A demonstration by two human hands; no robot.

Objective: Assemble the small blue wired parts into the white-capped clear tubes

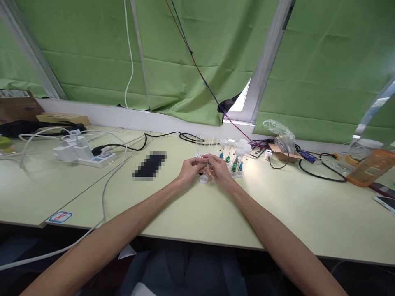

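Note:
Over the middle of the table, my left hand [190, 169] and my right hand [220, 169] meet at the fingertips, both closed in a pinch. Between them is a small blue piece [207, 163], mostly covered by the fingers; its kind is too small to make out. A white round cap [203, 179] lies on the table just below the fingers. Right beside my right hand stand several clear tubes with white caps [239, 153], holding green pieces [233, 167] and blue pieces [241, 165] with thin stems. Clear, uncapped tubes [200, 144] rise behind my hands.
A white power strip [97, 160] with plugs and cables sits at the left. A dark pixelated patch [150, 165] lies nearer my left hand. Toward the right are an open cardboard box [282, 154] with a plastic bag, an orange bottle [372, 168] and a phone [385, 202].

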